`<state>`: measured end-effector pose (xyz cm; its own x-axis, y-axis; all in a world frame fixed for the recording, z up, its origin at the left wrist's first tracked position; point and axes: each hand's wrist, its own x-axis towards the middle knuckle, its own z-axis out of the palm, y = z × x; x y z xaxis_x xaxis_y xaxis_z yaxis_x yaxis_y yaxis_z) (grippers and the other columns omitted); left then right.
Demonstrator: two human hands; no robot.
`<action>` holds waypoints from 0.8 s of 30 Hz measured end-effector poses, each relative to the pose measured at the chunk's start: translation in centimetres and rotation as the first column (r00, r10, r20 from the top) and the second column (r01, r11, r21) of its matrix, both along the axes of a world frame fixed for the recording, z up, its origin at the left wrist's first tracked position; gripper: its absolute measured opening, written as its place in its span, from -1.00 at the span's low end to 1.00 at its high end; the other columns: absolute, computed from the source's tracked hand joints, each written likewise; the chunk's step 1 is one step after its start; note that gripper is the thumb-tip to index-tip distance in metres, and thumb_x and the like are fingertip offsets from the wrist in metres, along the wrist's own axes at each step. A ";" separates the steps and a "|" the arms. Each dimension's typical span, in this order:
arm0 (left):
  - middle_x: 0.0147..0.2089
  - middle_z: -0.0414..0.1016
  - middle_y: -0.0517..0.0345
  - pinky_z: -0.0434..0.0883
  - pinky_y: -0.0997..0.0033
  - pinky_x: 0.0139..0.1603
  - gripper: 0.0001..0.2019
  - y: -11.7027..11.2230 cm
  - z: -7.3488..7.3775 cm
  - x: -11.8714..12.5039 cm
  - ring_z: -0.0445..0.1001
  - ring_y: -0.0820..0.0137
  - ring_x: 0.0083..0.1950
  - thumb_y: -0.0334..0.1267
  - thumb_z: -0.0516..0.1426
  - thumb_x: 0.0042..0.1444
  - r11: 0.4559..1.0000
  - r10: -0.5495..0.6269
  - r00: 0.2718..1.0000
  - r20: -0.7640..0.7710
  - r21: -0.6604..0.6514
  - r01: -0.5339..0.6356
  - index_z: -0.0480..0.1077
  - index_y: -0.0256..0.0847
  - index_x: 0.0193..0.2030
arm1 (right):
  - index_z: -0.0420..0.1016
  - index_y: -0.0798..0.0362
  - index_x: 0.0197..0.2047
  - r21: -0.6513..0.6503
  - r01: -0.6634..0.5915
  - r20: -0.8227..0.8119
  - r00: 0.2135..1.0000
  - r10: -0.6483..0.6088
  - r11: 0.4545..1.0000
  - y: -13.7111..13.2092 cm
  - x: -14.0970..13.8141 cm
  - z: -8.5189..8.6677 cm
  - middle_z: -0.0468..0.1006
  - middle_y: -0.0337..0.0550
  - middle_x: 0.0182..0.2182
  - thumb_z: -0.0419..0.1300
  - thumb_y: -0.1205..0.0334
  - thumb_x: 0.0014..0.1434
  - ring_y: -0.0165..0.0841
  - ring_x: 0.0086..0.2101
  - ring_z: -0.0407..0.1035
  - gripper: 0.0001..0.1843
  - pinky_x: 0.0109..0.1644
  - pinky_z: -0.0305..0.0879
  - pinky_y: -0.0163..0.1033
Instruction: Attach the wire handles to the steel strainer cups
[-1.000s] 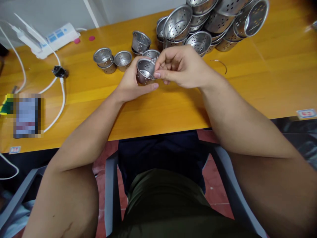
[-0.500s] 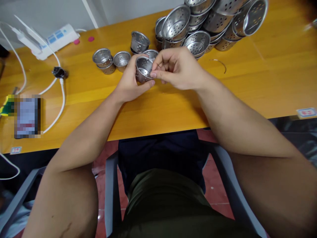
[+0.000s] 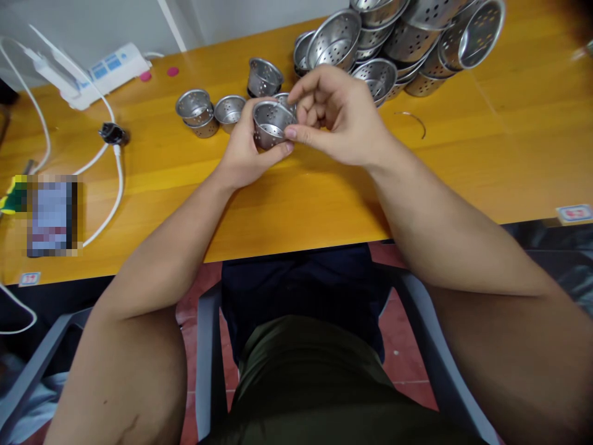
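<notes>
While, in the head view, a small perforated metal cup (image 3: 272,127) is being gripped between thumb and fingers by the left hand (image 3: 248,154), the right hand (image 3: 343,117) is being held half-curled just beside it, thumb near the rim, index finger spread apart. Beyond, stacked baskets (image 3: 407,42) are being partly hidden by the right hand.

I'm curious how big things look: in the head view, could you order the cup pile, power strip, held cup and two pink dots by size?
1. Cup pile
2. Power strip
3. Held cup
4. Pink dots, too alike to rank apart
</notes>
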<state>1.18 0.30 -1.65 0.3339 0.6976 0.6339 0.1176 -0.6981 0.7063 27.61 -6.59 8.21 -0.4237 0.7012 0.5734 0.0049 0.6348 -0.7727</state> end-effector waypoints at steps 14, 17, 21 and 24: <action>0.45 0.73 -0.13 0.73 -0.38 0.60 0.16 0.2 0.0 -1.0 0.76 -0.32 0.45 0.85 0.59 0.14 0.999 -0.046 0.996 -0.076 -0.021 0.045 0.46 0.18 0.59 | 0.83 -0.20 0.23 0.055 -0.008 0.377 0.926 -0.013 0.998 0.1 1.2 0.2 0.75 -0.05 0.07 0.52 -0.01 0.65 -0.08 -0.05 0.66 -0.81 0.12 0.66 0.05; 0.45 0.70 -0.15 0.71 -0.34 0.61 0.14 0.4 -0.2 -1.2 0.75 -0.30 0.50 0.88 0.49 0.26 0.998 -0.050 0.997 -0.059 0.024 0.052 0.40 0.15 0.63 | 0.73 -0.19 0.22 -0.009 0.067 0.349 0.935 -0.060 0.998 -0.8 1.1 1.3 0.78 -0.07 0.00 0.56 -0.24 0.63 -0.07 -0.13 0.64 -0.63 0.06 0.66 0.08; 0.45 0.67 -0.13 0.72 -0.28 0.57 0.10 0.7 -0.4 -1.6 0.78 -0.25 0.44 0.85 0.46 0.35 0.991 -0.080 0.995 -0.062 0.104 0.086 0.39 0.15 0.67 | 0.77 -0.27 0.17 -0.096 0.169 0.461 0.881 -0.107 0.981 -1.5 0.9 2.2 0.83 -0.07 0.05 0.53 -0.49 0.55 0.03 -0.02 0.60 -0.49 0.14 0.65 0.14; 0.46 0.66 -0.10 0.73 -0.27 0.55 0.12 0.5 -0.2 -1.7 0.78 -0.25 0.43 0.88 0.43 0.34 0.990 -0.070 0.994 -0.082 0.117 0.079 0.39 0.18 0.69 | 0.83 -0.28 0.20 -0.121 0.200 0.501 0.858 -0.114 0.972 -1.6 0.9 2.5 0.83 -0.05 0.12 0.54 -0.50 0.51 0.04 0.03 0.58 -0.46 0.19 0.63 0.15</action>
<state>-0.47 0.77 -1.89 0.4335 0.5896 0.6815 0.1134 -0.7859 0.6078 28.46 -8.22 10.73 -0.4943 0.8474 0.1938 0.4972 0.4585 -0.7366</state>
